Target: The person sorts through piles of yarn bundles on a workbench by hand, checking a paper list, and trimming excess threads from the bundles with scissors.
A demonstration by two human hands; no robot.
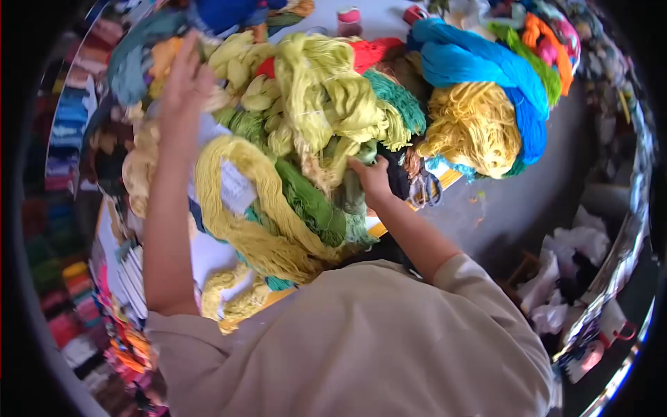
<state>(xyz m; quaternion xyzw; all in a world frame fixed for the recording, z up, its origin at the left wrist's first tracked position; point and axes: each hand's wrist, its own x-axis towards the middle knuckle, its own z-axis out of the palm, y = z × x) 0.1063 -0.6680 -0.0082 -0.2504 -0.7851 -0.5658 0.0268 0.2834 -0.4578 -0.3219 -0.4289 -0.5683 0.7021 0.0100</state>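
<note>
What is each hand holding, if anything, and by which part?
It cannot be told: the right hand is at the lower edge of the yellow-green yarn, its fingertips partly hidden, and the left hand is blurred.

lime yarn (306,76) | glossy, loose skeins (rather tangled) | heaped, strands hanging down | upper middle of the frame

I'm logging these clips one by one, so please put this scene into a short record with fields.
Left hand: raised at the skeins on the far left; blurred, grip unclear
Right hand: at the near side of the lime yarn; grip unclear
Centre: lime yarn heaped, dark green skein nearer the person
Left of centre: yellow skein looped around a paper
Right: blue yarn beside golden yarn
Surface: white table
</note>
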